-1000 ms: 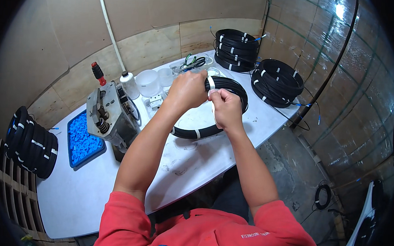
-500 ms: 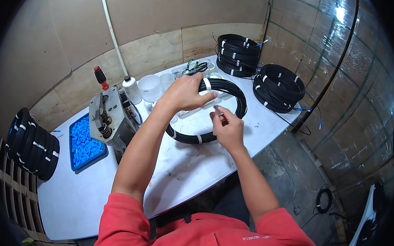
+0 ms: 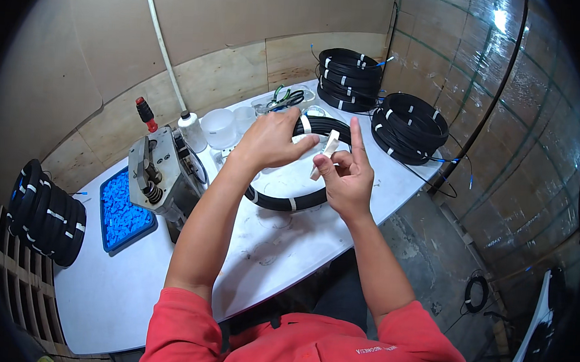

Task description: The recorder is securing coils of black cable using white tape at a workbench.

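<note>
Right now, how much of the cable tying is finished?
Done: two stacks of tied black coils sit at the table's far end, and more lean at its left. In hand: the left hand steadies a coil lying on the table, already carrying some white ties, while the right hand pinches a white strip. Left: that strip is not yet on the coil.

The white table (image 3: 313, 238) carried a black cable coil (image 3: 289, 200); two stacks of coils (image 3: 408, 125); a blue tray (image 3: 123, 210); a metal tool (image 3: 162, 174); plastic cups (image 3: 221, 126).
</note>
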Available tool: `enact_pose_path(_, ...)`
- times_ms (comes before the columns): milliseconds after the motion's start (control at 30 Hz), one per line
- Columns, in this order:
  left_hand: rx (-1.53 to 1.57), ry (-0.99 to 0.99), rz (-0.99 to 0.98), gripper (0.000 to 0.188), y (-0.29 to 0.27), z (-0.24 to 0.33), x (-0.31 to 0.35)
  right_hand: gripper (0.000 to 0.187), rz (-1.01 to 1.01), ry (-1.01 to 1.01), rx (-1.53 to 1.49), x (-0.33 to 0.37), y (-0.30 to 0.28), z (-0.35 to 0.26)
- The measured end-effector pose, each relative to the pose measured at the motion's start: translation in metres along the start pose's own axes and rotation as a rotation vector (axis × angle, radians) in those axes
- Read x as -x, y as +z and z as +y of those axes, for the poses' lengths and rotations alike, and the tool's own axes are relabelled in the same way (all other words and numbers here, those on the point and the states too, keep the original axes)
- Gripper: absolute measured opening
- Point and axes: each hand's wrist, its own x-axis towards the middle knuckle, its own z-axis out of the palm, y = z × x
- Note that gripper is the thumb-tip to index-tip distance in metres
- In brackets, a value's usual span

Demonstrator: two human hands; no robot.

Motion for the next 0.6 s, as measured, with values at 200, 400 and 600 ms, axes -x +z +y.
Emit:
enact_pose_path(200, -0.103, -0.044, 0.024, 0.059, 0.004, 0.010, 0.000, 0.089, -0.100, 0.022, -0.183, 0.000, 0.003, -0.003)
enact_pose_path(400, -0.151, -0.040, 0.090, 0.055, 0.008, 0.006, 0.007, 0.093, -0.144, 0.123, -0.231, -0.005, 0.003, -0.016)
enact_pose_path(600, -0.172, 0.017, 0.108, 0.056, 0.010, 0.001, 0.013, 0.078, -0.184, 0.252, -0.316, -0.012, 0.003, -0.013)
